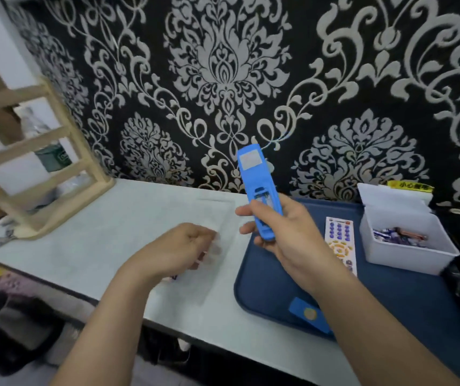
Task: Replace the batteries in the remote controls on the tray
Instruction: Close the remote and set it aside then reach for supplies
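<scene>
A: Any writing you can read?

B: Little. A yellow label (410, 186) behind the box (407, 260) starts with 小心; the rest is blurred. A bottle (53, 157) behind the rack (42, 168) has a green label, unreadable. The pale sticker (249, 160) at the top of the blue remote (259, 190) shows no legible text.

A: Where is that remote?

B: In the air over the tray's (390, 307) far left corner, tilted up toward the wall (223, 79), with its open battery bay facing the camera. The right hand (287, 232) grips its lower end, fingers curled round the left side and the thumb across the back.

A: And the left hand (184, 246)?

B: Low over the table (97, 246), just left of the tray. Its fingers are curled under and smeared by blur; I cannot tell if they hold anything.

A: What is on the tray?

B: 1 white remote (340, 243) lies face up, just right of the right hand. The box stands beside it at the far right, lid tipped back, batteries (398, 235) piled inside. A blue cover (309, 316) with a round sticker lies by the near edge, partly under the right forearm.

A: Edges and room?

B: The tray's rounded near-left corner sits close to the table's front edge. Bare tabletop runs from the tray to the rack at the far left.
</scene>
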A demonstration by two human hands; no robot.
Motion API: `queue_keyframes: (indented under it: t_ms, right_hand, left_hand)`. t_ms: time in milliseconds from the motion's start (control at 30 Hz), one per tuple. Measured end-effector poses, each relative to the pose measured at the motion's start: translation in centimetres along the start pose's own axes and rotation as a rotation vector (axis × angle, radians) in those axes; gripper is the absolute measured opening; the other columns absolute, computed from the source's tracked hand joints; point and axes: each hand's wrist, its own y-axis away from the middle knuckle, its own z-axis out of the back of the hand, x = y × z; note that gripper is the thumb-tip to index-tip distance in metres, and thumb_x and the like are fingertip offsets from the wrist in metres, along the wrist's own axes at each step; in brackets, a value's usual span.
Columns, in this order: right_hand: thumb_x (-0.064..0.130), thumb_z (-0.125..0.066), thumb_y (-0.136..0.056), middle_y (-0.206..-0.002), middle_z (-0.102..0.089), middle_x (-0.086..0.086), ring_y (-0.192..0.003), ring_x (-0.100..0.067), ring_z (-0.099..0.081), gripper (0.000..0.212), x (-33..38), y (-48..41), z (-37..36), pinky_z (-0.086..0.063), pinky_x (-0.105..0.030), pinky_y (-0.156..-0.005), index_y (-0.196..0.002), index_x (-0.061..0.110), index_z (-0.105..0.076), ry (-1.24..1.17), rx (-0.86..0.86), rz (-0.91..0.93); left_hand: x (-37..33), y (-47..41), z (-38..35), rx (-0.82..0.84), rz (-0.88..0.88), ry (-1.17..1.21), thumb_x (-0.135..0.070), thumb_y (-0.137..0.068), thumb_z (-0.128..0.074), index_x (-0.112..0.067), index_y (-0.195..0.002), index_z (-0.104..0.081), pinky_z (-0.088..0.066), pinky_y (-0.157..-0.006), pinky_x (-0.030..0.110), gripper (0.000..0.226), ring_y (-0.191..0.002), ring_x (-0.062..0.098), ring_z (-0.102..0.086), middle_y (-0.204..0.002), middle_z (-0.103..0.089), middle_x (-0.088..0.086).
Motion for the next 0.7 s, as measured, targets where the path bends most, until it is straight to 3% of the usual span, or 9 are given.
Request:
queue_keyframes:
  t_ms: [67, 133, 200, 267, 333, 500, 633, 700]
  right_hand:
    - [0.022, -0.052, -0.1, -0.103, -0.074, 0.008, -0.072, -0.011, -0.069, 0.014, -0.5, 0.2, -1.0, -0.047, -0.021, -0.057, -0.113, 0.023, -0.057, 0.136, 0.037, 0.013]
    - [0.023, -0.051, -0.1, -0.103, -0.073, 0.007, -0.073, -0.017, -0.069, 0.011, -1.4, 0.4, -1.6, -0.049, -0.028, -0.058, -0.11, 0.024, -0.055, 0.296, 0.043, 0.034]
    - [0.025, -0.049, -0.099, -0.101, -0.07, 0.002, -0.084, -0.026, -0.068, 0.011, -2.3, 0.5, -2.1, -0.055, -0.042, -0.067, -0.109, 0.025, -0.054, 0.442, 0.049, 0.055]
    - [0.025, -0.048, -0.099, -0.102, -0.067, -0.003, -0.09, -0.031, -0.066, 0.013, -2.6, 0.6, -2.3, -0.056, -0.048, -0.074, -0.111, 0.025, -0.053, 0.486, 0.044, 0.064]
    - [0.023, -0.048, -0.099, -0.102, -0.066, -0.007, -0.091, -0.035, -0.065, 0.012, -2.6, 0.6, -2.5, -0.055, -0.049, -0.074, -0.109, 0.023, -0.053, 0.468, 0.033, 0.073]
    - [0.021, -0.049, -0.099, -0.1, -0.068, -0.005, -0.091, -0.03, -0.067, 0.012, -2.7, 0.5, -2.5, -0.058, -0.047, -0.078, -0.11, 0.022, -0.054, 0.436, 0.02, 0.061]
    - [0.022, -0.05, -0.099, -0.102, -0.067, -0.004, -0.092, -0.029, -0.067, 0.012, -2.7, 0.6, -2.3, -0.058, -0.047, -0.079, -0.11, 0.024, -0.054, 0.422, 0.018, 0.056]
    - [0.022, -0.05, -0.099, -0.102, -0.067, -0.003, -0.091, -0.028, -0.068, 0.013, -2.7, 0.5, -2.3, -0.058, -0.046, -0.079, -0.111, 0.025, -0.054, 0.414, 0.024, 0.056]
  left_hand:
    - [-0.3, 0.4, -0.4, 0.136, -0.052, -0.107, -0.001, -0.096, -0.041, -0.024, -0.103, -0.069, -0.043, -0.051, 0.011, 0.036, -0.058, -0.003, -0.058, -0.069, -0.068, -0.016]
    - [-0.2, 0.2, -0.6, 0.088, -0.109, -0.27, 0.005, -0.088, -0.041, -0.025, -0.102, -0.072, -0.044, -0.053, 0.016, 0.045, -0.05, -0.001, -0.048, -0.058, -0.059, -0.015]
    - [-0.1, -0.1, -0.5, -0.088, -0.089, -0.506, -0.005, -0.086, -0.049, -0.028, -0.108, -0.07, -0.05, -0.07, 0.024, 0.038, -0.072, 0.004, -0.059, -0.083, -0.066, -0.011]
    - [-0.3, 0.0, -0.5, -0.227, 0.039, -0.8, -0.018, -0.086, -0.055, -0.026, -0.121, -0.061, -0.051, -0.084, 0.03, 0.036, -0.101, 0.017, -0.061, -0.111, -0.065, -0.004]
    - [-0.4, 0.3, -0.9, -0.167, 0.126, -0.975, -0.023, -0.088, -0.054, -0.024, -0.126, -0.054, -0.051, -0.085, 0.033, 0.038, -0.108, 0.023, -0.057, -0.12, -0.06, 0.0]
    - [-0.3, 0.3, -0.5, 0.054, 0.096, -0.93, -0.038, -0.093, -0.047, -0.036, -0.142, -0.038, -0.047, -0.093, 0.032, 0.05, -0.117, 0.021, -0.054, -0.13, -0.056, -0.003]
    - [-0.4, 0.1, -0.2, 0.227, -0.004, -0.748, -0.01, -0.086, -0.049, -0.04, -0.133, -0.046, -0.051, -0.078, 0.031, 0.056, -0.095, 0.017, -0.058, -0.11, -0.059, -0.004]
    - [-0.3, -0.1, -0.1, 0.253, 0.007, -0.745, -0.007, -0.082, -0.052, -0.038, -0.127, -0.048, -0.052, -0.074, 0.031, 0.055, -0.09, 0.016, -0.058, -0.106, -0.058, -0.005]
